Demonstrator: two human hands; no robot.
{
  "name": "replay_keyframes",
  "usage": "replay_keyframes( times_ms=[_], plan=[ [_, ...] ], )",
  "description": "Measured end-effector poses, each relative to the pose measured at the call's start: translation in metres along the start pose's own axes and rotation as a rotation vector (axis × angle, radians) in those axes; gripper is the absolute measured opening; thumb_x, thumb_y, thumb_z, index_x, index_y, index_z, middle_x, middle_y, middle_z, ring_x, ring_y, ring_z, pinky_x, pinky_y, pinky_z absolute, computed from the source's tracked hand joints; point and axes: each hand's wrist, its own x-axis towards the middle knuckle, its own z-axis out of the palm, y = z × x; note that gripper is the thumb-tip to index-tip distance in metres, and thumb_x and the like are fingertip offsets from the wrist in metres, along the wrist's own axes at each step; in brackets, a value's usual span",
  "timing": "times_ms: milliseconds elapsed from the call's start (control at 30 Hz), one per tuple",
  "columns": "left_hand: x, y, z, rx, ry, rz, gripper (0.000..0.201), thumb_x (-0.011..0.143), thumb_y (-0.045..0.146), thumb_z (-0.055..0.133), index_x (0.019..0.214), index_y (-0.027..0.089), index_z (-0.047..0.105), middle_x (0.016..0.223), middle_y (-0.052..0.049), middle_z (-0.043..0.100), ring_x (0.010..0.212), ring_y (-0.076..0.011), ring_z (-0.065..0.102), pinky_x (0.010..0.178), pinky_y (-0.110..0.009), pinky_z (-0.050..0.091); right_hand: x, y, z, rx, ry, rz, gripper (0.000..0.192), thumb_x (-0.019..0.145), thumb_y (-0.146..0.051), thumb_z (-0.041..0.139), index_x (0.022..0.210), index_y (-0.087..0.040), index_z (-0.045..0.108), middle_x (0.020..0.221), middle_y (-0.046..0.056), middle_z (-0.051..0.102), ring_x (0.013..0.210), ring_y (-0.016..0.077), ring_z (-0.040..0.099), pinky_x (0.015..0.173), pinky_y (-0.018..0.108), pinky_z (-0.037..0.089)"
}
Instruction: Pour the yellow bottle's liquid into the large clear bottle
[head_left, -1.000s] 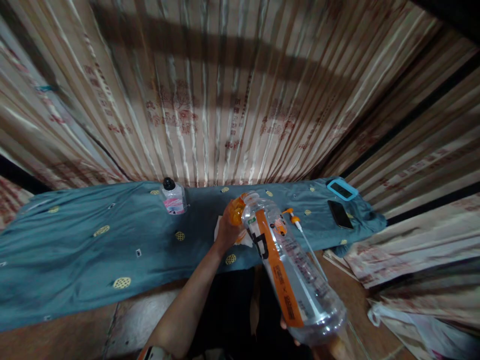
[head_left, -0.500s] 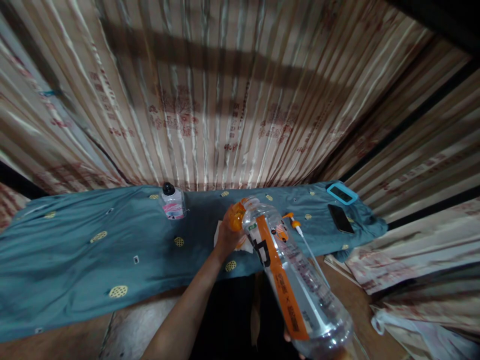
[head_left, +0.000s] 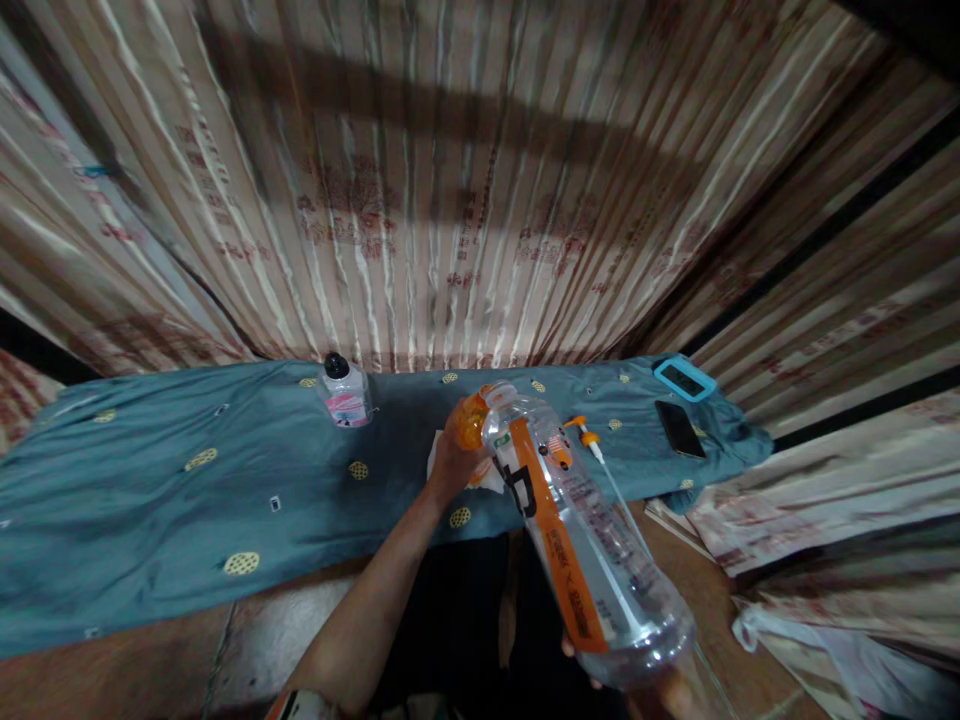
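A large clear plastic bottle (head_left: 626, 545) with an orange and grey label lies tilted in the air, its mouth pointing up and left. My right hand (head_left: 664, 695) grips it from below at the base; only parts of the fingers show. My left hand (head_left: 454, 458) is closed round a small see-through orange bottle (head_left: 472, 420), whose opening meets the large bottle's mouth. How much liquid is in either, I cannot tell. Beneath the left hand lies a white tissue (head_left: 489, 479). Just beyond the large bottle rests an orange and white pump head (head_left: 589, 438) with a long tube.
A blue-green cloth with yellow pineapple prints (head_left: 172, 520) covers the table. A clear bottle with a black cap (head_left: 347, 395) stands left of centre. At the right lie a black phone (head_left: 679, 429) and a light-blue framed device (head_left: 684, 379). Patterned curtains (head_left: 420, 200) hang behind.
The base of the large bottle has come slightly up and left in view. Both hands keep their hold, and the mouths stay together. The head view has shifted a little.
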Motion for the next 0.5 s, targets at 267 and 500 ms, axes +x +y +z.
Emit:
replay_keyframes(
  times_ms=[267,500],
  plan=[
    [0.0001,-0.0028,0.0010,-0.035,-0.003,-0.012,0.063,0.074,0.040,0.074,0.131,0.021,0.053,0.134,-0.013,0.060,0.125,-0.0328,0.058,0.111,-0.053,0.044,-0.0075,-0.0023,-0.0120,-0.008,0.017,0.066,0.059,0.058,-0.069,0.081,0.101,-0.029,0.076,0.089,0.012,0.079,0.068,0.0341,0.074,0.048,0.035,0.055],
    [0.0003,-0.0054,0.0029,-0.013,0.014,0.006,0.059,0.075,0.040,0.072,0.129,0.021,0.055,0.135,-0.013,0.059,0.126,-0.0327,0.057,0.110,-0.053,0.044,-0.0050,-0.0018,-0.0104,-0.002,-0.008,0.062,0.061,0.061,-0.069,0.079,0.107,-0.029,0.074,0.083,0.011,0.078,0.065,0.0324,0.072,0.048,0.035,0.052]
  ],
)
